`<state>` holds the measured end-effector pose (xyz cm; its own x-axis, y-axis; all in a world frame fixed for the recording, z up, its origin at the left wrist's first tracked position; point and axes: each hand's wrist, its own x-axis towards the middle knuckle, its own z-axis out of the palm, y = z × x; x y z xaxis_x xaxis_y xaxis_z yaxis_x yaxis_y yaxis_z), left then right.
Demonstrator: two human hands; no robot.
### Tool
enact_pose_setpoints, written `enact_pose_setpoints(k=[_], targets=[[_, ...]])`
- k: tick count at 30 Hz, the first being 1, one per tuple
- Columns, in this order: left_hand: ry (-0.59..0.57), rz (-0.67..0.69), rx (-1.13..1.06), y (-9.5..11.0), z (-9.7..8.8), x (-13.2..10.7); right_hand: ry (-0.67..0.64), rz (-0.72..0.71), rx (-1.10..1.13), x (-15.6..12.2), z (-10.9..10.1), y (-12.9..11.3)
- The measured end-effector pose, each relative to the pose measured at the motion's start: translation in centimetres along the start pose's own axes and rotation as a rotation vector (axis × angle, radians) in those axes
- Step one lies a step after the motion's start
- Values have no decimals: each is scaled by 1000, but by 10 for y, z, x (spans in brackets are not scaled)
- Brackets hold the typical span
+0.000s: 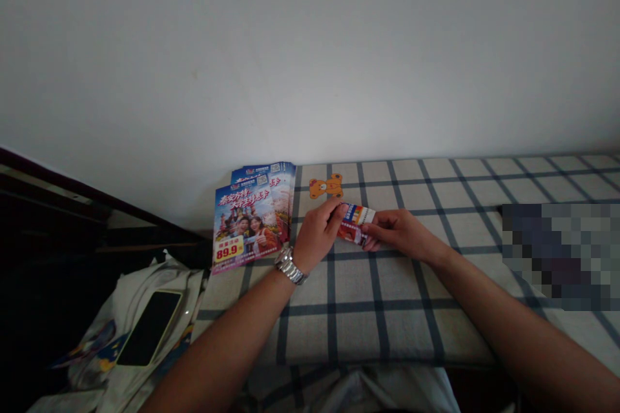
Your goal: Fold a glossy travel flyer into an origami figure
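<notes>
Both hands meet over a small folded flyer (357, 221) with red, blue and white print, held just above the checked tablecloth (368, 297). My left hand (317, 235), with a metal watch on its wrist, pinches the flyer's left end. My right hand (394, 232) grips its right end with fingers curled under it. A stack of colourful flyers (252, 216) marked 89.9 lies to the left of my left hand, against the wall.
An orange bear-shaped sticker or cut-out (326, 186) lies on the cloth near the wall. A phone (149, 328) rests on white printed fabric at the lower left. A blurred patch (562, 251) covers part of the table at the right. The white wall stands close behind.
</notes>
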<state>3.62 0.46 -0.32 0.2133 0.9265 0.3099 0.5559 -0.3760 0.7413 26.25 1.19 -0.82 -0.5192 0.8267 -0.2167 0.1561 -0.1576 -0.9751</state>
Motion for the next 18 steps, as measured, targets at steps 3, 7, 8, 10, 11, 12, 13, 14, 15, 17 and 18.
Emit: enact_pose_setpoints(k=[3,7,8,10,11,12,13,14,15,17,18], targets=[[9,4,1,1,0,0,0,2,-9,0,1,-1],[31,-5,-10,0,2,0,3,-38,-20,1,1,-1],[35,-9,-15,0,2,0,5,-46,-20,1,1,-1],[38,-15,-31,-1,2,0,10,-49,-17,1,2,-1],[39,-18,-44,-1,1,0,11,-47,-14,0,2,-2],[41,-20,-58,-1,1,0,13,-45,-12,0,2,-2],[46,-22,-72,-1,0,0,13,-41,-9,-1,3,-3],[55,-22,-83,0,0,0,8,-38,-6,-1,4,-3],[67,-22,-93,0,-1,0,0,-33,0,-2,4,-4],[84,-20,-106,1,-2,0,-15,-23,16,-3,5,-4],[88,-17,-111,1,-3,1,-19,-17,27,-3,5,-4]])
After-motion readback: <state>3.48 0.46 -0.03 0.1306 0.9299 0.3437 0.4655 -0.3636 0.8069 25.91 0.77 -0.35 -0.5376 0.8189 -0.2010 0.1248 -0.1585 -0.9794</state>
